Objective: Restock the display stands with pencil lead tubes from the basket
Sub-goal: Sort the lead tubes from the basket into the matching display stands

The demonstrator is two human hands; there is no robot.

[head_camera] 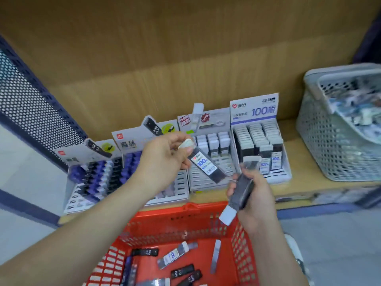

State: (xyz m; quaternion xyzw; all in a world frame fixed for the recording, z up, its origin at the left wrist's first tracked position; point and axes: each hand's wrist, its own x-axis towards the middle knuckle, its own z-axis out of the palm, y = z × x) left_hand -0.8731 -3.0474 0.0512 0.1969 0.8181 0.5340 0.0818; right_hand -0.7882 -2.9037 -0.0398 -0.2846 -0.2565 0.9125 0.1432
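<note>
A pencil lead tube (204, 164), dark-bodied with a white cap and a label printed "100", is pinched near its capped end between the thumb and fingers of a person's left hand (162, 159), slanting down to the right in front of the display stands (206, 129) on a wooden shelf (305, 153). The right hand (257, 195), just beside and below it, is curled around a second dark tube (240, 193) whose white cap points down toward the red basket (185, 211). A third white-capped tube (251, 162) shows right above those fingers; whether the hand holds it or it stands in the rack behind cannot be told. More loose tubes lie on the floor of the red basket, among them a labelled "100" tube (171, 255) and black tubes marked "HB 0.7" (182, 271). Four stands sit side by side on the shelf. The rightmost stand (255, 111), its header reading "100", holds rows of white-capped tubes toward the back. The one beside it (212, 141) also carries white-capped tubes at the rear. The two on the left (99, 178) hold purple, black and white tubes under "HB" header cards. A grey perforated basket (329, 145) filled with blurred packets stands on the shelf well to the right, and a dark blue perforated panel (31, 112) rises at the left edge.
</note>
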